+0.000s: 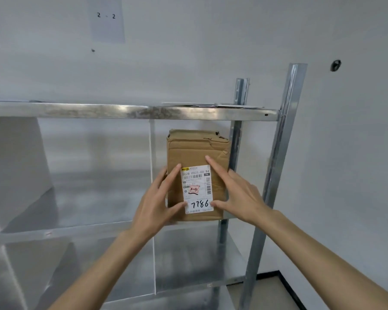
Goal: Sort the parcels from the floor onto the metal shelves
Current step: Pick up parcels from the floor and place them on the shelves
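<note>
Fingers straight and spread, both hands press the box [197, 173]: left hand [154, 205] at its left edge, right hand [238, 193] across its front. Box stands on the shelf [76, 231], right end. Stiff, dented cardboard, probably light; hold by its sides.

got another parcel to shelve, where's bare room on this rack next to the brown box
On the middle shelf, bare metal runs from the cardboard box left to the large white parcel. The lower shelf shows bare right of its thin divider. It is crowded at the right upright: box, left hand and right hand fill that corner.
</note>
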Demonstrator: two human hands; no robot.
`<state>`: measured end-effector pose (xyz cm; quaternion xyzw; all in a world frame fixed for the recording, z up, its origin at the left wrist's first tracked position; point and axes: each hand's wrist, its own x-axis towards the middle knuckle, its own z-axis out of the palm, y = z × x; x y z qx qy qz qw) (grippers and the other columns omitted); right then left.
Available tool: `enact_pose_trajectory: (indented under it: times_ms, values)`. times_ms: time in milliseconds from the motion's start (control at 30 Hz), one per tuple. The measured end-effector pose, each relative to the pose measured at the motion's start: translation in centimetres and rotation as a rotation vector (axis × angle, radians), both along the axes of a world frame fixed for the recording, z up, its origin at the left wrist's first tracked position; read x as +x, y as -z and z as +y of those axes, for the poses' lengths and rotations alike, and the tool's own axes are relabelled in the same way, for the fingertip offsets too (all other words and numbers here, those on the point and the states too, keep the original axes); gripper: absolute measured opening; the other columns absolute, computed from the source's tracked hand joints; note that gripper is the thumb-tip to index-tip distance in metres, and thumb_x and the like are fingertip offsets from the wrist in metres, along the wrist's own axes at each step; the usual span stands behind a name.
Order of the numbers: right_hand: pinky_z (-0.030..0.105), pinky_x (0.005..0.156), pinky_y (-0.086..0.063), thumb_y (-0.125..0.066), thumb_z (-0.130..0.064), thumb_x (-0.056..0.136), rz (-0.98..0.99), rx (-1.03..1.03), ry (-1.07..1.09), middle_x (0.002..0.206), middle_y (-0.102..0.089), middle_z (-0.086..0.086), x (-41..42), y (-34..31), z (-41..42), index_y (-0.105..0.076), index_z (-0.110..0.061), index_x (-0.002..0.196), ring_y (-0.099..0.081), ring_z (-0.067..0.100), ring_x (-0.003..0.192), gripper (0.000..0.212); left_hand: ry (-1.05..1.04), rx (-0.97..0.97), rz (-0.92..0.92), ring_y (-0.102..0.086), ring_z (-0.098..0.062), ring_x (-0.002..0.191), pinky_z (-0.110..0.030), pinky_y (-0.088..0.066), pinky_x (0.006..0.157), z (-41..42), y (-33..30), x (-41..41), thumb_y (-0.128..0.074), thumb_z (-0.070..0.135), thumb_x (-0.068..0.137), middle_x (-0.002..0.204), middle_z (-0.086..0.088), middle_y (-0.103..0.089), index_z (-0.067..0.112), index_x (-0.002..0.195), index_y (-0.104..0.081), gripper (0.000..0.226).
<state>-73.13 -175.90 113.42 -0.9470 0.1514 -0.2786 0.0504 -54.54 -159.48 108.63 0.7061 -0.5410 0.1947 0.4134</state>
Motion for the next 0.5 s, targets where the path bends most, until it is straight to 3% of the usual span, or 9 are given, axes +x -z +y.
enact_pose_trajectory:
  times_ms: [200,400,500]
  values:
    - [0.049,0.091,-0.059,-0.084,-0.033,0.084,-0.003,-0.022,-0.038,0.158,-0.042,0.005,4.5,2.8,-3.3,0.019,-0.067,0.149,-0.059,0.028,0.123,0.127,-0.099,0.039,-0.059,-0.04,-0.02,0.14,-0.04,-0.047,0.105,-2.1,2.8,3.1,-0.087,0.029,0.078,0.16,0.003,-0.029,0.05,0.158,-0.006,0.115]
    - [0.039,0.09,-0.058,-0.082,-0.036,0.087,0.016,-0.007,-0.09,0.157,-0.041,0.003,8.6,5.5,-5.8,0.023,-0.066,0.148,-0.058,0.023,0.123,0.125,-0.159,0.062,-0.032,-0.045,-0.024,0.137,-0.043,-0.05,0.103,-3.9,4.9,5.3,-0.087,0.023,0.077,0.158,-0.003,-0.034,0.042,0.16,-0.011,0.114]
    - [0.039,0.092,-0.056,-0.082,-0.037,0.087,0.013,-0.028,-0.101,0.157,-0.04,0.003,10.4,6.4,-6.9,0.021,-0.063,0.15,-0.055,0.022,0.127,0.123,-0.171,0.049,0.012,-0.042,-0.024,0.141,-0.042,-0.047,0.106,-4.8,5.7,6.2,-0.086,0.019,0.078,0.161,-0.002,-0.03,0.048,0.158,-0.008,0.116]
